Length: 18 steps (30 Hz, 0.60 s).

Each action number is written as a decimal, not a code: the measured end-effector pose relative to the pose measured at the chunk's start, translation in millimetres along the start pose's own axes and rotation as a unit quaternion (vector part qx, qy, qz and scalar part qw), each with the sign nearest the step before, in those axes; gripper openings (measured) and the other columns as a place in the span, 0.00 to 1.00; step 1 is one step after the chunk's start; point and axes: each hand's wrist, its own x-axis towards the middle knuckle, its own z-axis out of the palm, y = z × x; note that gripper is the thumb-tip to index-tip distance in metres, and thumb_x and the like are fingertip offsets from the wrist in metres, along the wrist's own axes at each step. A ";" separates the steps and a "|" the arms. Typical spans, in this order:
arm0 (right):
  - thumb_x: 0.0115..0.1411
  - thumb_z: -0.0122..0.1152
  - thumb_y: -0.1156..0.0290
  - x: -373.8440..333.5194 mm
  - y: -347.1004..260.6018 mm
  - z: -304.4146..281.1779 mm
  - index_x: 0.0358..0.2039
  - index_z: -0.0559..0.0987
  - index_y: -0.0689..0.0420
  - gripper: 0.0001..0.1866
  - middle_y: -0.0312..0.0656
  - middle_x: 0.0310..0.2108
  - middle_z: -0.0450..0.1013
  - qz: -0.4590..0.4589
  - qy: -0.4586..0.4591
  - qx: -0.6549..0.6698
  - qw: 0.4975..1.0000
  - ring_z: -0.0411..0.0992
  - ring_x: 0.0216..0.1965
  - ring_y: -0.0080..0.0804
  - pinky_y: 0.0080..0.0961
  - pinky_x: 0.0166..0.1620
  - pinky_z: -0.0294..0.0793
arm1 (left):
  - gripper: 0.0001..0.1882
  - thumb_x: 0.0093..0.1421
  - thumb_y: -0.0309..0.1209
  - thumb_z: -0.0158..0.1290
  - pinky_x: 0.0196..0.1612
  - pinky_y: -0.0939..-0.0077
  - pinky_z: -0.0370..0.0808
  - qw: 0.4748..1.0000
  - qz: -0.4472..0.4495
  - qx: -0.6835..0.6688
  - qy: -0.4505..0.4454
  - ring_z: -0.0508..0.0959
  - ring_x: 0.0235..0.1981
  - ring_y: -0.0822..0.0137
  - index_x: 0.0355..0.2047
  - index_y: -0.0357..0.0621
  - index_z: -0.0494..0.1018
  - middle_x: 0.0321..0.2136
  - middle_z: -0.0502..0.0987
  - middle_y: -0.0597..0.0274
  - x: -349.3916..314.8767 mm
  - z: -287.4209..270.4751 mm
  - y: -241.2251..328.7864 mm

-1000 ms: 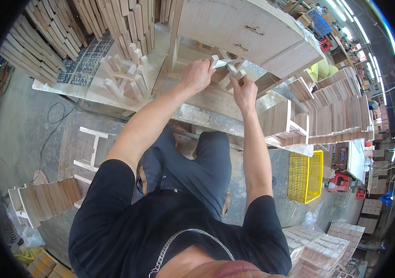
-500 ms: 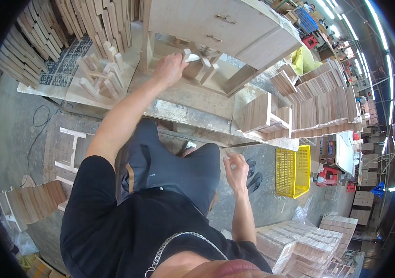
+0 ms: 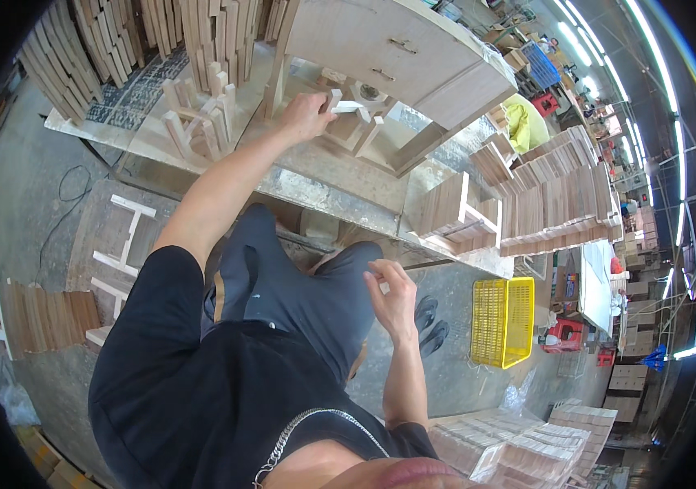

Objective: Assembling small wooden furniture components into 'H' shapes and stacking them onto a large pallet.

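Note:
My left hand is stretched over the workbench with its fingers closed around the end of a short pale wooden piece. That piece is part of a small frame of wooden bars under a wooden cabinet-like box. How its far bars join is partly hidden. My right hand is raised beside my right knee, thumb and fingertips drawn together. A tiny pale speck shows at the fingertips, too small to name.
Upright wooden pieces stand left on the bench, with stacked slats behind. Rows of wooden panels fill its right end. A yellow crate and dark sandals are on the floor. H-shaped frames lie at left.
The view has shifted slightly. My right hand has come left, closer to my knee. My left hand keeps its hold on the wooden piece with little visible movement.

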 end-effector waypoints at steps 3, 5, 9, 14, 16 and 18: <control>0.58 0.69 0.78 -1.5 4.8 -2.0 0.44 0.83 0.63 0.13 0.47 0.41 0.80 -0.008 -0.012 -0.011 1.000 0.81 0.34 0.35 0.29 0.41 0.80 | 0.16 0.61 0.37 0.63 0.38 0.54 0.75 1.000 0.026 0.010 0.001 0.81 0.34 0.44 0.39 0.33 0.78 0.30 0.81 0.42 -21.0 -12.5 -2.5; 0.57 0.69 0.80 6.6 12.9 -7.2 0.45 0.83 0.63 0.14 0.47 0.41 0.80 -0.013 -0.020 -0.015 1.000 0.81 0.33 0.33 0.27 0.42 0.80 | 0.16 0.61 0.36 0.63 0.37 0.55 0.75 0.999 0.047 0.025 0.008 0.81 0.32 0.44 0.38 0.33 0.78 0.29 0.81 0.42 -41.1 -29.5 2.3; 0.54 0.68 0.83 78.2 5.8 -14.1 0.53 0.81 0.56 0.24 0.51 0.50 0.77 -0.205 0.085 -0.275 0.935 0.79 0.44 0.47 0.39 0.46 0.81 | 0.15 0.60 0.36 0.64 0.34 0.58 0.74 0.996 0.079 0.019 -0.029 0.81 0.28 0.51 0.39 0.34 0.79 0.28 0.81 0.45 -81.2 -64.7 14.0; 0.50 0.69 0.83 134.8 -28.5 0.3 0.47 0.83 0.61 0.21 0.53 0.52 0.76 -0.397 0.029 -0.218 0.891 0.76 0.45 0.53 0.43 0.45 0.80 | 0.15 0.68 0.36 0.59 0.34 0.75 0.82 0.933 -0.053 -0.298 -0.197 0.84 0.31 0.71 0.45 0.34 0.80 0.33 0.85 0.59 -137.3 -120.3 21.9; 0.48 0.70 0.84 154.3 -29.3 19.4 0.38 0.83 0.65 0.14 0.54 0.50 0.77 -0.500 0.076 -0.141 0.851 0.77 0.41 0.51 0.40 0.41 0.80 | 0.15 0.70 0.37 0.57 0.31 0.74 0.84 0.857 -0.137 -0.456 -0.197 0.85 0.31 0.68 0.44 0.34 0.78 0.32 0.84 0.57 -150.7 -149.5 28.4; 0.54 0.70 0.82 168.6 -57.5 34.1 0.41 0.81 0.65 0.13 0.51 0.43 0.80 -0.463 0.088 -0.059 0.880 0.78 0.36 0.47 0.36 0.40 0.80 | 0.15 0.71 0.37 0.55 0.31 0.74 0.83 0.853 -0.159 -0.479 -0.137 0.85 0.31 0.68 0.44 0.34 0.77 0.32 0.84 0.57 -169.2 -179.4 22.0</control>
